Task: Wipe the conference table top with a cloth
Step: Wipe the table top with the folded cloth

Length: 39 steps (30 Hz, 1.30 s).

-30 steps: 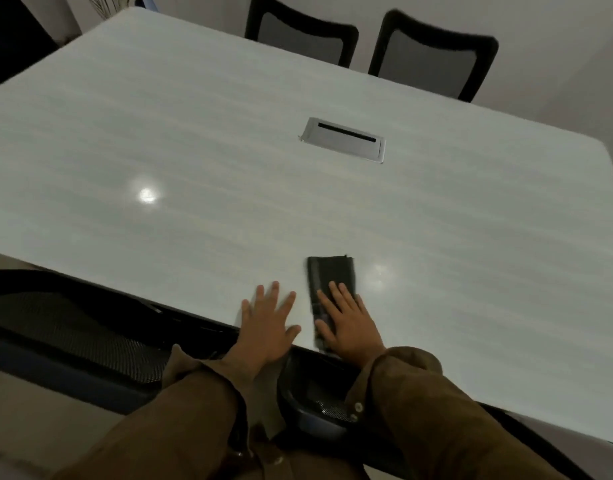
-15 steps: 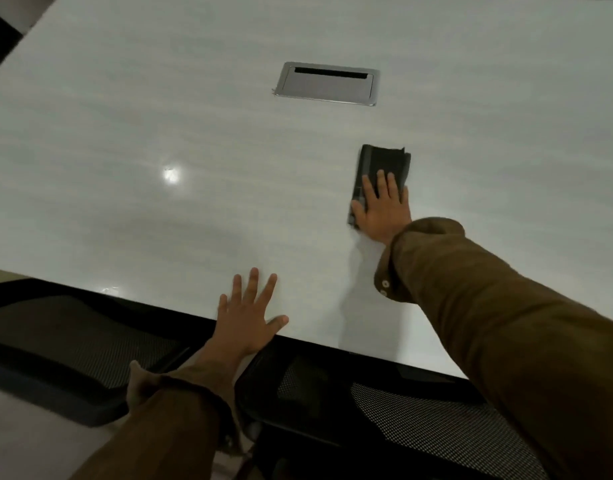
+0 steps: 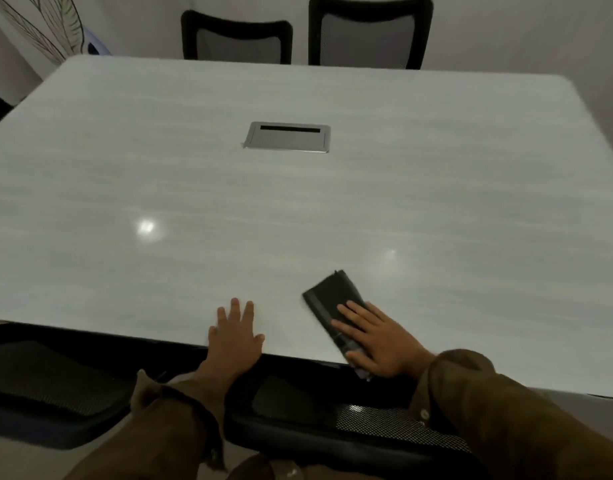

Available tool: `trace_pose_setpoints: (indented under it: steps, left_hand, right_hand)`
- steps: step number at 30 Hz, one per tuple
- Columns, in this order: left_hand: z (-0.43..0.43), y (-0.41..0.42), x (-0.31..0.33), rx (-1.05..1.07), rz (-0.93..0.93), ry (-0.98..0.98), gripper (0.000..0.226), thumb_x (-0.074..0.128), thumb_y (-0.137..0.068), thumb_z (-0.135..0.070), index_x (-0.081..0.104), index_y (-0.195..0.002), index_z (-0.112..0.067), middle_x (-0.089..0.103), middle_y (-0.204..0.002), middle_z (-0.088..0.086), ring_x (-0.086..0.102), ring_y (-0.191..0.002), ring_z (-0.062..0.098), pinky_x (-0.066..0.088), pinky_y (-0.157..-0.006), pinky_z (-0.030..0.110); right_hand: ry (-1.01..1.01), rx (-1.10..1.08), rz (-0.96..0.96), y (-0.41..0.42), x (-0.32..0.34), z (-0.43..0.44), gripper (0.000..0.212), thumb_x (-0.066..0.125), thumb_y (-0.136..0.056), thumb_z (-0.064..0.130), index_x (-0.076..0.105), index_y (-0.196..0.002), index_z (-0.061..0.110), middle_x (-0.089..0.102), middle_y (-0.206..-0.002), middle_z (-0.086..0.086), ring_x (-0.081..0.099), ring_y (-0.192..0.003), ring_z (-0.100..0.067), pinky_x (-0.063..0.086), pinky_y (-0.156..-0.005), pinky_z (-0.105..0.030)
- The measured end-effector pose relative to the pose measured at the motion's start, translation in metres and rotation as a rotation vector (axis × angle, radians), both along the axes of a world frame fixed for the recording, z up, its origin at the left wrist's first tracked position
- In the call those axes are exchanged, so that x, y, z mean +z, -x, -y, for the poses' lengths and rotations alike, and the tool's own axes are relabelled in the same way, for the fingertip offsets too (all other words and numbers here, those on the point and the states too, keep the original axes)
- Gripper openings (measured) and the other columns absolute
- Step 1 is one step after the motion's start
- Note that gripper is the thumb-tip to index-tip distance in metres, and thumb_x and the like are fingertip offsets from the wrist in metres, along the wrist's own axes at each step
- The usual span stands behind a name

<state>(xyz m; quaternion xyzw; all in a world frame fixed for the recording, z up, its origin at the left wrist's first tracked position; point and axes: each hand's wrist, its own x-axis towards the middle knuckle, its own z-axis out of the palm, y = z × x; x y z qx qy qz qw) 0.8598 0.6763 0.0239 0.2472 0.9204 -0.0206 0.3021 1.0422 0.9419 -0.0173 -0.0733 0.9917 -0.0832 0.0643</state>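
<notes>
A black mesh office chair (image 3: 48, 386) sits tucked at the near edge of the table, well to the left of the left hand (image 3: 234, 336). That hand comes out of a brown cloth sleeve (image 3: 166, 424) and lies flat on the pale, glossy, wood-grain conference table top (image 3: 298, 209), fingers straight and slightly spread. It grips nothing, and its wrist crosses the dark table edge. Beyond its fingertips and a little left, a round glare of lamp light (image 3: 145, 226) shines on the surface. Far past the fingertips, near the middle of the table, a silver rectangular cable hatch with a dark slot (image 3: 288, 136) is set flush into the top. Behind the far edge stand two black-framed chairs with grey mesh backs (image 3: 235, 39).

Below the gap between the hands, a second black mesh chair back (image 3: 333, 420) presses close under the table edge. To the right, the folded black cloth (image 3: 329, 299) lies flat on the table near its front edge. It is pinned under the right hand (image 3: 381, 341), and its far end sticks out past the fingertips, angled toward the left. The right hand's fingers lie straight over the cloth, pressing rather than gripping, with the thumb on the cloth's near end. Its brown buttoned sleeve (image 3: 506, 420) runs off to the lower right.
</notes>
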Motion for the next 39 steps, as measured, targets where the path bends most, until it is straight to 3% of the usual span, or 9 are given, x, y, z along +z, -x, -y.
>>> trace_pose_setpoints:
  steps: [3,7,14,17,20,23,29,34,39]
  left_hand:
    - [-0.022,-0.023,0.004,-0.096,0.031,-0.105,0.075,0.038,-0.102,-0.048,-0.007,-0.157,-0.023,-0.018,-0.164,0.006,-0.011,-0.151,0.032,0.008,-0.12,0.048]
    - [-0.04,-0.046,-0.003,-0.209,0.033,-0.084,0.078,0.037,-0.099,-0.056,-0.01,-0.156,-0.03,-0.022,-0.163,0.001,-0.017,-0.15,0.029,-0.001,-0.119,0.05]
    - [-0.031,-0.032,-0.012,-0.218,0.075,-0.125,0.078,0.041,-0.099,-0.054,-0.009,-0.155,-0.036,-0.022,-0.162,-0.004,-0.016,-0.151,0.024,0.001,-0.12,0.047]
    - [-0.034,-0.036,-0.013,-0.194,0.084,-0.146,0.077,0.042,-0.099,-0.053,-0.009,-0.155,-0.036,-0.022,-0.162,-0.005,-0.017,-0.15,0.023,-0.001,-0.121,0.046]
    - [-0.034,-0.038,-0.014,-0.187,0.051,-0.144,0.077,0.041,-0.099,-0.054,-0.01,-0.155,-0.037,-0.023,-0.161,-0.005,-0.018,-0.15,0.023,-0.002,-0.121,0.047]
    - [-0.032,-0.041,-0.014,-0.182,0.021,-0.148,0.077,0.039,-0.099,-0.056,-0.011,-0.154,-0.037,-0.029,-0.155,-0.009,-0.018,-0.15,0.023,-0.003,-0.121,0.045]
    - [-0.034,-0.044,-0.023,-0.167,-0.033,-0.1,0.088,0.003,-0.073,-0.075,-0.021,-0.149,-0.039,-0.03,-0.157,-0.008,-0.021,-0.148,0.021,-0.003,-0.12,0.045]
    - [-0.037,-0.048,-0.026,-0.098,-0.022,-0.12,0.077,0.014,-0.082,-0.075,-0.019,-0.145,-0.047,-0.032,-0.154,-0.012,-0.025,-0.145,0.015,-0.004,-0.119,0.045]
    - [-0.061,-0.07,-0.019,0.044,-0.005,-0.064,0.076,0.037,-0.103,-0.043,-0.019,-0.152,-0.031,-0.026,-0.16,-0.002,-0.017,-0.15,0.027,0.004,-0.12,0.05]
  right_hand:
    - [0.031,-0.292,0.088,0.008,0.01,-0.017,0.069,0.027,-0.097,0.065,0.025,-0.156,0.031,0.015,-0.165,0.001,0.011,-0.153,-0.02,0.022,-0.121,-0.046]
    - [0.071,-0.653,0.182,0.062,0.019,0.023,0.07,0.026,-0.101,0.059,0.008,-0.16,0.027,-0.004,-0.167,-0.003,-0.006,-0.154,-0.023,0.001,-0.125,-0.045]
    - [-0.038,-0.144,0.111,-0.01,0.006,0.016,0.067,0.033,-0.1,0.058,0.017,-0.158,0.03,0.011,-0.166,-0.001,0.005,-0.154,-0.019,0.011,-0.124,-0.044]
    - [-0.047,-0.282,0.12,-0.041,0.01,-0.026,0.067,0.029,-0.098,0.063,0.019,-0.157,0.032,0.007,-0.164,0.004,0.006,-0.153,-0.016,0.021,-0.121,-0.046]
    - [0.031,-0.543,0.119,-0.013,0.012,-0.018,0.08,0.005,-0.09,0.074,0.012,-0.158,0.033,-0.003,-0.164,0.006,-0.003,-0.154,-0.017,0.006,-0.125,-0.042]
    - [0.095,-0.639,0.099,0.023,0.007,0.011,0.083,0.003,-0.089,0.071,0.01,-0.159,0.029,-0.002,-0.166,0.0,-0.008,-0.154,-0.021,-0.002,-0.124,-0.043]
    - [-0.013,-0.026,-0.051,-0.034,-0.007,-0.068,0.063,0.035,-0.098,0.056,0.036,-0.153,0.026,0.028,-0.162,-0.004,0.023,-0.151,-0.022,0.021,-0.119,-0.05]
    - [-0.032,-0.237,-0.014,-0.006,-0.008,-0.162,0.065,0.03,-0.098,0.059,0.035,-0.153,0.025,0.033,-0.16,-0.01,0.028,-0.149,-0.029,0.021,-0.117,-0.058]
    - [-0.018,-0.589,0.13,0.099,-0.002,-0.182,0.069,0.014,-0.1,0.061,0.01,-0.16,0.026,0.002,-0.167,-0.005,-0.002,-0.154,-0.024,-0.002,-0.123,-0.053]
